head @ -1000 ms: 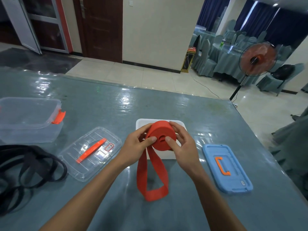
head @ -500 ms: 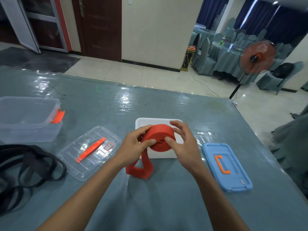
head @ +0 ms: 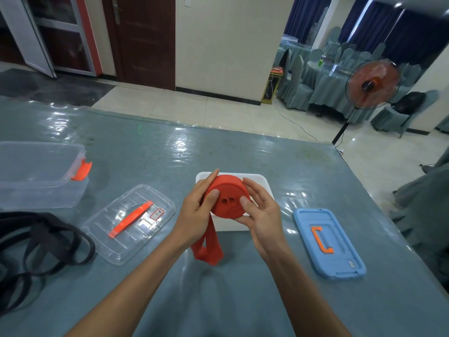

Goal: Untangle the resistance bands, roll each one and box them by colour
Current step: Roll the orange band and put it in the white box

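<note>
A red band (head: 227, 201) is held up over the table (head: 218, 300), near its middle. Most of the band is wound into a fat roll. A short loop of it is left hanging, and the loop's end reaches down to the table just in front of the hands.

The roll is gripped from both sides. The left hand (head: 194, 215) is curled round the roll's left edge, and its thumb is pressed on the flat face. The right hand (head: 263, 222) is curled round the right edge, and its thumb is pressed on the face too. Neither hand is spread flat.

Black bands (head: 36, 246) are piled in a tangle at the near left. A clear lid (head: 131, 222) is laid beside them. A blue lid (head: 328, 244) is laid to the right of the hands. A white box (head: 258, 182) is seen just behind the roll and is partly hidden by it. A clear box (head: 38, 173) is set farther back on the left. A fan (head: 373, 83) is seen far off on the floor.
</note>
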Tool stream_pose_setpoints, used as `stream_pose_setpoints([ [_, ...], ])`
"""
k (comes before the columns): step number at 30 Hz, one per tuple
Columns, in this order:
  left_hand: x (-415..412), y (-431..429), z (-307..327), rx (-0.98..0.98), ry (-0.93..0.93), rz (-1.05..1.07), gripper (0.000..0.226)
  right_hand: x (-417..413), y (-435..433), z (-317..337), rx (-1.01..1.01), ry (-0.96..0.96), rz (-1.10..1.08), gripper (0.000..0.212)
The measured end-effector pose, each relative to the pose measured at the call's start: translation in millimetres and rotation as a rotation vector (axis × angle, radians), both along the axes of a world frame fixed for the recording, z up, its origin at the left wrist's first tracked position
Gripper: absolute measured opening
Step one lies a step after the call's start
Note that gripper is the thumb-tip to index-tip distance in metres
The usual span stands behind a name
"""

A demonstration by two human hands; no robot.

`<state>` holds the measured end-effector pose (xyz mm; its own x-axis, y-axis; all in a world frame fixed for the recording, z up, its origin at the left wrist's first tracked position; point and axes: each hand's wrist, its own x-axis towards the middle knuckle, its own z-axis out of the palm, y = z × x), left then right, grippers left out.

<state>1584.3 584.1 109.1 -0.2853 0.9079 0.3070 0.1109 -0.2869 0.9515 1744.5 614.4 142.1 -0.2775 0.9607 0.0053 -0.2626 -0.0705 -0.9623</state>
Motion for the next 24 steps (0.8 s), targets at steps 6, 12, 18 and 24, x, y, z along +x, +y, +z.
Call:
stream_pose_setpoints([
  [6,-6,1,2,-0.055,0.046,-0.049,0.041,9,13,6,0.202,-0.292,0.008,0.043],
  [12,-1,-1,-2,-0.059,0.021,-0.039,0.054,6,5,3,-0.033,0.041,-0.085,0.035],
  [18,-4,1,-5,-0.068,0.002,-0.075,0.055,-5,-5,-2,-0.071,0.118,-0.132,0.031],
  [24,-11,11,14,-0.012,-0.089,-0.038,0.050,1,1,-6,0.009,0.067,0.007,0.042],
])
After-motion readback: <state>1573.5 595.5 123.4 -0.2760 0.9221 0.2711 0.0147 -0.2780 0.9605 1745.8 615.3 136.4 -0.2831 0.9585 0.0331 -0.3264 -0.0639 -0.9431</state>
